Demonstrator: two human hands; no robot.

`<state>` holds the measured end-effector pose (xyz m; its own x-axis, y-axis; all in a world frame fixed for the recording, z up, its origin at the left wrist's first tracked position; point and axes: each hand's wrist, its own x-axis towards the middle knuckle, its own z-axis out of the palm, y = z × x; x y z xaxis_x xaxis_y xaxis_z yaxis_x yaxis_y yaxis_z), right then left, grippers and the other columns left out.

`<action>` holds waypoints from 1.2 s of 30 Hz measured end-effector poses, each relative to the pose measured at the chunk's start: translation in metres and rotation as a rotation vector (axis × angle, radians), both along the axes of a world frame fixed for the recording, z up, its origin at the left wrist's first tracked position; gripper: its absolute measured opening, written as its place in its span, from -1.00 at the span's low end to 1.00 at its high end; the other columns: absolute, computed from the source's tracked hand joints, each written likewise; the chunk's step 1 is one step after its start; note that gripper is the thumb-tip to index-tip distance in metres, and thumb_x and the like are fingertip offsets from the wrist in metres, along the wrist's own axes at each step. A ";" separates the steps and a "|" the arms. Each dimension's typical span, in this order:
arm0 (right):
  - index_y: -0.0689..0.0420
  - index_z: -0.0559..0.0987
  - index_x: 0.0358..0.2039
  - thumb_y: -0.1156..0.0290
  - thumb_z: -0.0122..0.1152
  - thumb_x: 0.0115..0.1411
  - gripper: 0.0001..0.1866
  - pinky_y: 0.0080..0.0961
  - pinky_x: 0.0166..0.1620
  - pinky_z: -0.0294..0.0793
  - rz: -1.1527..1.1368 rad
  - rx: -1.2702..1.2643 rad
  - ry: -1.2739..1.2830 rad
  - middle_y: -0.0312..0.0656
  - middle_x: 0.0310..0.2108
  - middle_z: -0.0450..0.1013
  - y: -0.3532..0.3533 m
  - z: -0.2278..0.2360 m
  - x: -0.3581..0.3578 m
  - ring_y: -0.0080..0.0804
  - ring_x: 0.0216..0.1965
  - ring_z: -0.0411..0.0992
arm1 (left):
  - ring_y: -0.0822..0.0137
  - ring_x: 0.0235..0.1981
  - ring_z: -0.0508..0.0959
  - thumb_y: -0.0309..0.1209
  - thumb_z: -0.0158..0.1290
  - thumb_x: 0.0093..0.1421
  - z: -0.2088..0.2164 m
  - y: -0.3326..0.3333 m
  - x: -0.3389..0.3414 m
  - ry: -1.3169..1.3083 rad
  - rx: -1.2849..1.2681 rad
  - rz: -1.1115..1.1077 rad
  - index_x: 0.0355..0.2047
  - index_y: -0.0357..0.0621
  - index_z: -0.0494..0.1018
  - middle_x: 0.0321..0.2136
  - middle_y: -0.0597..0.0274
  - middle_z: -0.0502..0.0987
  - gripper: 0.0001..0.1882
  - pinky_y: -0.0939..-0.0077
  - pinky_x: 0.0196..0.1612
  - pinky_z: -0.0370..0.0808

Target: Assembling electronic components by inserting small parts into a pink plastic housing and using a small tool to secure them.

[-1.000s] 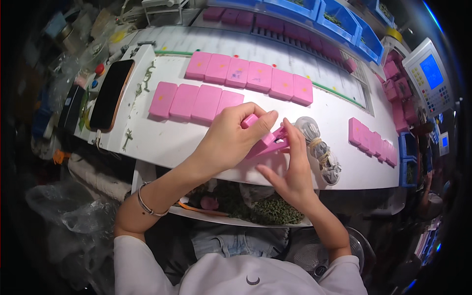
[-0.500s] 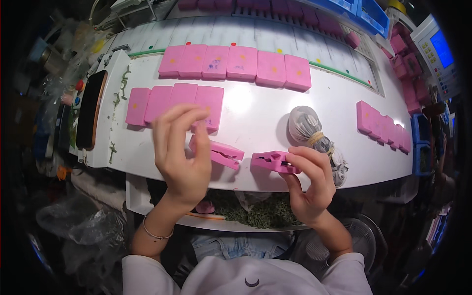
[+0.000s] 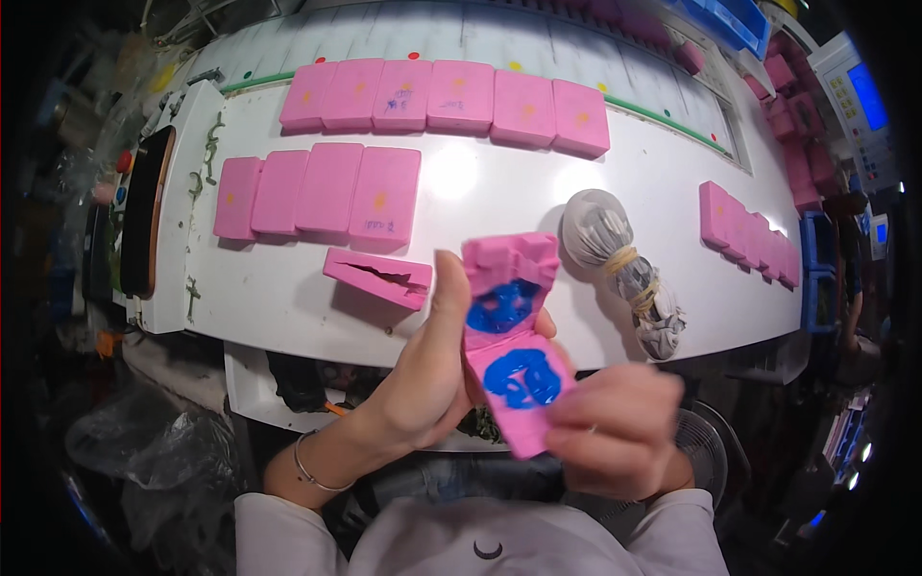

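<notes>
The left hand (image 3: 432,374) has its grip closed around an opened pink two-part block with glossy blue patches inside (image 3: 507,338), at the centre of the frame, above the front edge of the white bench (image 3: 485,206). The right hand (image 3: 619,432) is blurred at the block's lower right edge — whether its grip is closed on it, I cannot tell. Just left of centre lies a pink block with a jagged dark split (image 3: 376,279); right of centre, a grey-white bundle tied with tan bands (image 3: 619,261). Upper left — two rows of pink rectangular blocks (image 3: 331,187).
</notes>
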<state>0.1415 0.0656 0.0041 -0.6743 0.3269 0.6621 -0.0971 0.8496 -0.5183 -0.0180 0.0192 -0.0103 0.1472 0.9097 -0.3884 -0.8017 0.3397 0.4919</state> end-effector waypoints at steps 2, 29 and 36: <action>0.19 0.58 -0.41 0.51 0.21 -0.35 -0.66 -0.54 -0.30 0.42 0.098 0.020 -0.060 -0.13 -0.33 0.45 -0.007 -0.006 -0.002 -0.34 -0.30 0.40 | 0.21 -0.38 0.53 0.36 -0.59 0.10 -0.002 -0.004 0.001 -0.046 -0.062 0.058 -0.26 -0.33 0.35 -0.39 -0.02 0.46 -0.09 0.40 -0.26 0.53; 0.33 0.46 -0.38 0.43 -0.07 0.24 -0.79 -0.68 -0.29 0.29 -0.183 -0.831 -0.164 -0.23 -0.42 0.38 0.024 -0.005 -0.033 -0.59 -0.38 0.32 | 0.43 -0.59 0.50 0.15 -0.54 0.25 -0.002 -0.022 0.008 0.136 -0.006 0.036 -0.22 -0.33 0.36 -0.46 0.11 0.49 -0.25 0.59 -0.52 0.49; 0.31 0.49 -0.21 0.42 -0.02 0.19 -0.75 -0.62 -0.22 0.34 0.048 -1.034 -0.089 -0.18 -0.33 0.43 0.030 0.004 -0.048 -0.53 -0.30 0.35 | 0.24 -0.49 0.55 0.24 -0.66 0.17 0.003 -0.043 -0.005 0.408 0.120 0.051 0.03 -0.43 0.15 -0.39 -0.09 0.46 -0.10 0.55 -0.51 0.53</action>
